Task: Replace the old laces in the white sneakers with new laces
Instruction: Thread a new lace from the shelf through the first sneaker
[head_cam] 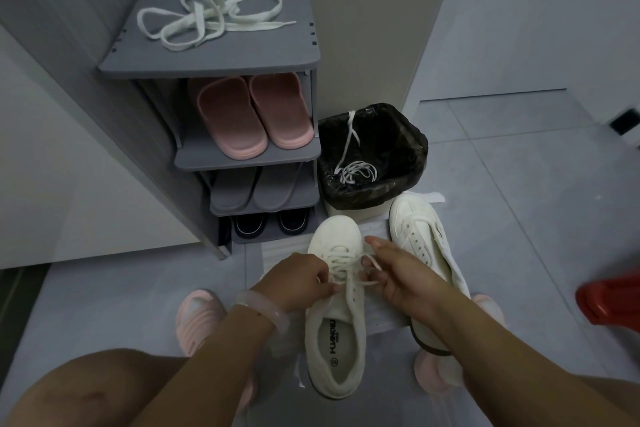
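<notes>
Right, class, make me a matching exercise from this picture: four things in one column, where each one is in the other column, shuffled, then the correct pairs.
Things
1. wide white lace
2. thin white lace
3. pink slippers
4. sneaker being handled

Places
A. inside the black-lined bin
B. on the floor, under both hands
C. on top of the grey shoe rack
D. on the rack's first shelf below the top

Pairs: 1-C, 2-A, 3-D, 4-B
</notes>
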A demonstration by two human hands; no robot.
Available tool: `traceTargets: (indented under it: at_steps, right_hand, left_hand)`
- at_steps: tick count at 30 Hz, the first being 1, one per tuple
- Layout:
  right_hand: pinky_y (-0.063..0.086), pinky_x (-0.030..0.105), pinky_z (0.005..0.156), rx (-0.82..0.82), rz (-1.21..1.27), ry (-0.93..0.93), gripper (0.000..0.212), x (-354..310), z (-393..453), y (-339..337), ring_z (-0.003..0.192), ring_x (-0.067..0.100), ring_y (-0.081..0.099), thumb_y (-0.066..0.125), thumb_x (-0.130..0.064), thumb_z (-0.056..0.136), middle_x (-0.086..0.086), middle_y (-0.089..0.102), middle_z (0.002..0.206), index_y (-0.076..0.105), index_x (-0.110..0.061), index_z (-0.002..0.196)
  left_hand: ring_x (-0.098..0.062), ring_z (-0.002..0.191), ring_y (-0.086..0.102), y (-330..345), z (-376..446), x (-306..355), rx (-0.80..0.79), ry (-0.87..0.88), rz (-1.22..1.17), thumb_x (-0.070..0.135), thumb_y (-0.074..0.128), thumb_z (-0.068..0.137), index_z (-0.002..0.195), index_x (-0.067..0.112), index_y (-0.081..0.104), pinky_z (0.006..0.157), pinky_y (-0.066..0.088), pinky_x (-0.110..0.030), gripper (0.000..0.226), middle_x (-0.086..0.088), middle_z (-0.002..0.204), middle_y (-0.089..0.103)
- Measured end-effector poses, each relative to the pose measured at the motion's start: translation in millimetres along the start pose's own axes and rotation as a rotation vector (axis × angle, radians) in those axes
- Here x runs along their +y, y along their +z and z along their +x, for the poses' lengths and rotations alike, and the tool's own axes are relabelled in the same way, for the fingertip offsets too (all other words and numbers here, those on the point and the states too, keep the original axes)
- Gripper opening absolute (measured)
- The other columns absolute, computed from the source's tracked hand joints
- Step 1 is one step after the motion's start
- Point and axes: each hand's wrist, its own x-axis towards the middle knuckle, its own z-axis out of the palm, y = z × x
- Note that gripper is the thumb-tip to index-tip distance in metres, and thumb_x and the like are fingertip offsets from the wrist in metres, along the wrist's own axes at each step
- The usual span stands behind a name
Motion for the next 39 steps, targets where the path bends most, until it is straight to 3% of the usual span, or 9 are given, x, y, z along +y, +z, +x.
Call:
traceTargets:
  at_steps: [5,11,14,16,20,24,31,36,39]
  right_hand:
    - [0.058,0.027,0.068,-0.012,-0.035,-0.053,0.033,-7.3,-0.7,-4.6,0.062,0.011,0.063,0.044,0.004,0.093,0.007,0.064,0.067,0.053,-0.015,0.118]
    - [0.053,0.019,0.052,0.029,-0.131,-0.076,0.034,-2.9,-3.5,-6.8,0.054,0.012,0.059,0.042,0.001,0.095,0.011,0.063,0.083,0.044,-0.013,0.127]
    - [0.049,0.016,0.074,0.115,-0.866,-0.31,0.033,-1.8,-0.3,-9.1,0.092,0.015,0.062,0.051,-0.016,0.094,0.002,0.061,0.103,0.049,-0.014,0.127]
    - [0.038,0.018,0.094,0.03,-1.3,-0.489,0.049,1.8,2.6,-11.0,0.118,0.014,0.048,0.062,-0.029,0.087,0.0,0.05,0.126,0.045,-0.021,0.133]
    - [0.025,0.032,0.113,-0.135,-1.604,-0.435,0.09,18.3,6.6,-10.7,0.14,0.014,0.022,0.071,-0.042,0.077,-0.002,0.016,0.153,0.019,-0.019,0.147]
    - [0.026,0.035,0.112,-0.074,-1.665,-0.467,0.094,19.3,8.3,-9.6,0.139,0.016,0.023,0.07,-0.045,0.076,-0.003,0.017,0.153,0.016,-0.018,0.148]
    - [0.032,0.037,0.109,-0.078,-1.654,-0.48,0.089,18.3,7.4,-7.3,0.134,0.016,0.03,0.069,-0.044,0.076,-0.004,0.022,0.149,0.019,-0.023,0.146]
    - [0.032,0.045,0.106,-0.061,-1.722,-0.545,0.068,20.4,5.8,-1.9,0.134,0.02,0.03,0.058,-0.052,0.077,0.0,0.033,0.144,0.039,-0.03,0.138]
    - [0.047,0.032,0.084,-0.125,-1.415,-0.649,0.026,14.7,-5.9,14.0,0.099,0.005,0.057,0.053,-0.037,0.083,-0.003,0.062,0.102,0.064,-0.02,0.1]
  left_hand:
    - [-0.019,0.088,0.064,-2.3,-0.9,-0.4,-0.009,0.01,-0.016,0.038,0.058,0.088,0.077,0.018,0.056,0.059,0.038,-0.016,0.023,-0.004,0.088,0.065]
    - [-0.019,0.087,0.063,-4.1,-1.2,-0.5,-0.001,0.021,-0.039,0.034,0.059,0.088,0.076,0.014,0.061,0.064,0.042,-0.022,0.023,-0.008,0.087,0.067]
    - [-0.016,0.079,0.063,-6.8,-1.9,0.2,-0.007,0.022,-0.097,0.03,0.06,0.088,0.085,0.007,0.067,0.067,0.045,-0.022,0.024,-0.009,0.085,0.068]
    - [-0.011,0.073,0.06,-9.4,-2.6,1.7,-0.004,0.021,-0.136,0.028,0.06,0.088,0.089,0.006,0.068,0.063,0.043,-0.017,0.024,-0.006,0.081,0.066]
    - [-0.007,0.078,0.057,-16.0,-5.6,10.8,-0.031,0.026,-0.202,0.022,0.06,0.087,0.084,0.011,0.07,0.069,0.044,-0.019,0.015,-0.002,0.09,0.067]
    - [-0.001,0.043,0.045,-45.9,-21.2,22.2,-0.08,0.033,-0.408,0.015,0.06,0.086,0.057,0.021,0.06,0.046,0.036,-0.015,0.029,0.006,0.059,0.056]
    - [-0.006,0.047,0.045,-76.5,-48.8,28.3,-0.306,0.193,-0.534,0.02,0.065,0.077,0.045,0.026,0.057,0.045,0.037,-0.013,0.033,0.008,0.048,0.05]
    - [-0.003,0.05,0.05,-72.8,-49.9,35.7,-0.366,0.281,-0.577,0.021,0.068,0.081,0.056,0.028,0.066,0.05,0.041,-0.012,0.026,0.004,0.054,0.055]
    - [-0.011,0.075,0.063,-62.1,-36.7,33.3,-0.157,0.27,-0.742,0.017,0.063,0.084,0.088,0.016,0.07,0.071,0.05,-0.016,0.008,-0.001,0.081,0.068]
